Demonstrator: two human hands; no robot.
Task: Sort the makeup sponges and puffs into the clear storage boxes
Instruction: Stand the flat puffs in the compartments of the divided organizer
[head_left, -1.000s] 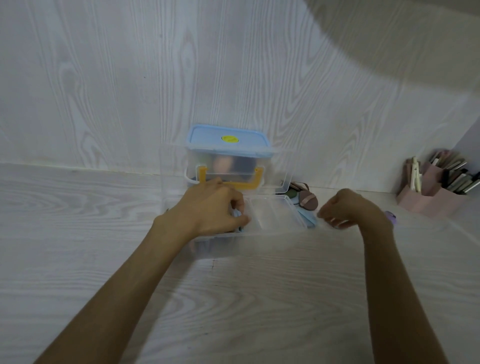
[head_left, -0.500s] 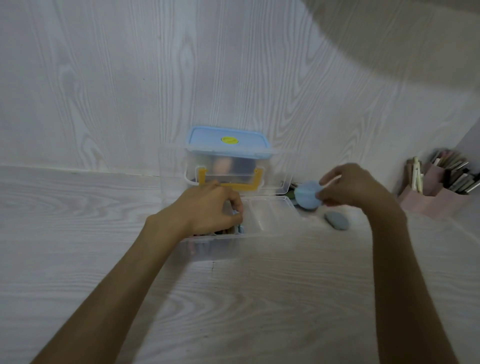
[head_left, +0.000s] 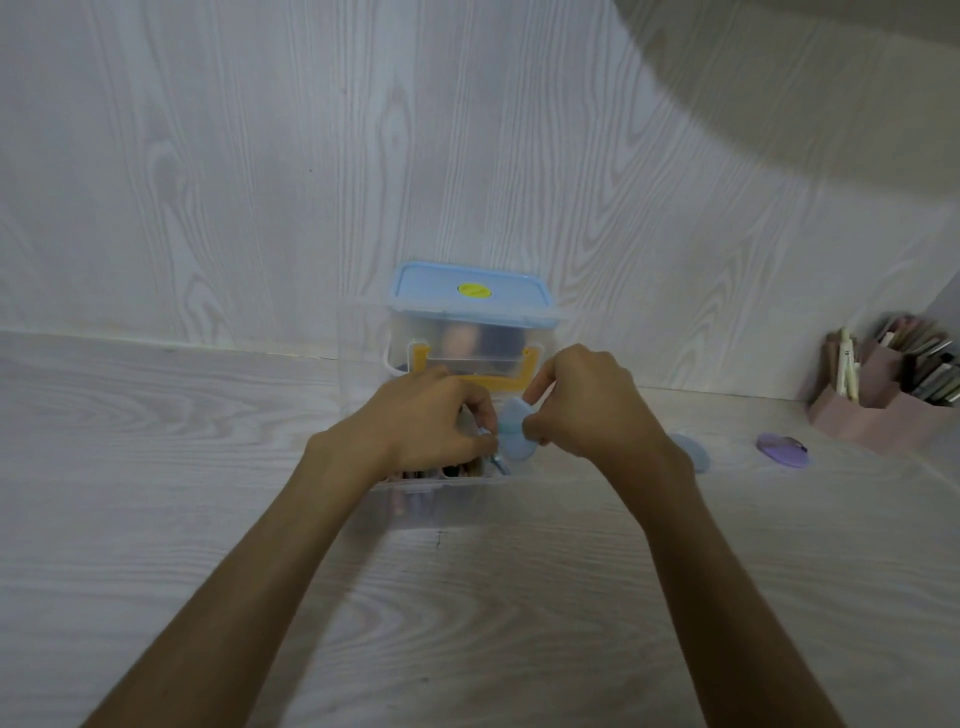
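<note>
Pale wood-grain worktop meets a matching wall. Over the open clear box, the right hand pinches a blue puff on edge; the left hand curls into the compartment, its hold hidden. With both crowding one slot, the puff may snag on the left fingers and drop outside the box.

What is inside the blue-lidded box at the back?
Through the blue-lidded box wall, blurred pinkish and dark shapes show; what they are cannot be told, and the hands cover its lower front.
</note>
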